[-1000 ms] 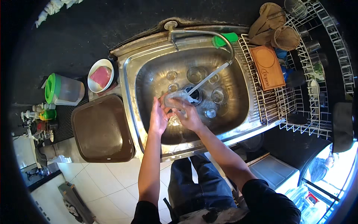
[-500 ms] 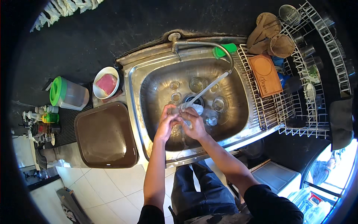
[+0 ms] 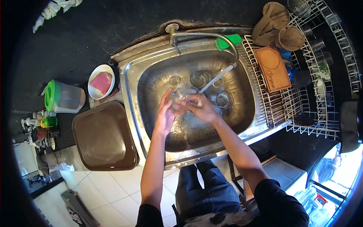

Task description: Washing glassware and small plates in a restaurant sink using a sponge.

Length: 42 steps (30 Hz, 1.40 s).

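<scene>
The left hand (image 3: 165, 116) and right hand (image 3: 205, 109) are together around a small, clear, rounded glass cup (image 3: 176, 98) between them; slick with water, it could slip and crack against the silver steel sink (image 3: 242, 113) below

Along the left wall of the sink (image 3: 145, 109), room is left for passing, while the middle is blocked by the left hand (image 3: 165, 115), right hand (image 3: 204, 109) and faucet (image 3: 218, 77), and the back by glasses (image 3: 199, 79).
</scene>
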Motion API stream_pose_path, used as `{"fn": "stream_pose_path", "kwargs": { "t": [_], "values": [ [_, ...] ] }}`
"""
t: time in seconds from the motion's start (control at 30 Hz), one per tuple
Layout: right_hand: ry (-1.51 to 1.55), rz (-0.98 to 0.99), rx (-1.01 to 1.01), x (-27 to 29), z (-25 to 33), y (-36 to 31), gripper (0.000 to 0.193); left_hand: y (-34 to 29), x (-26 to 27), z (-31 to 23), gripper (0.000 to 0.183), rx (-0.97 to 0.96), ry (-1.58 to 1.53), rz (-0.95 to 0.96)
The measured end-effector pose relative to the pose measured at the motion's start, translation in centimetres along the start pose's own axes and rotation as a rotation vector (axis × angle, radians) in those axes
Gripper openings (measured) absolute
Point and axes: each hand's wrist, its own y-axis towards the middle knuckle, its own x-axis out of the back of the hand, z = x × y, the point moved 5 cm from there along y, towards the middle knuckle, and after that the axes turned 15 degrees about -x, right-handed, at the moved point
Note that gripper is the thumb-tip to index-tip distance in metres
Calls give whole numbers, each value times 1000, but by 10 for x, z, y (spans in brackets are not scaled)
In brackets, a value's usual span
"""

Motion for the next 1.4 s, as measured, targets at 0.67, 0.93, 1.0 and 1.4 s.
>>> {"fn": "stream_pose_path", "kwargs": {
  "t": [0.67,0.93,1.0,1.4],
  "values": [
    [188,-119,205,31,9,-13,11,28,-42,-34,43,-3,172,87],
    [327,64,-90,47,6,29,26,46,-23,-10,56,-197,246,81],
    [239,-6,-37,49,9,33,25,48,-21,-8,59,-227,161,0],
    [-87,-48,116,53,33,5,23,48,-19,-7,55,-275,165,19]
  ]
}}
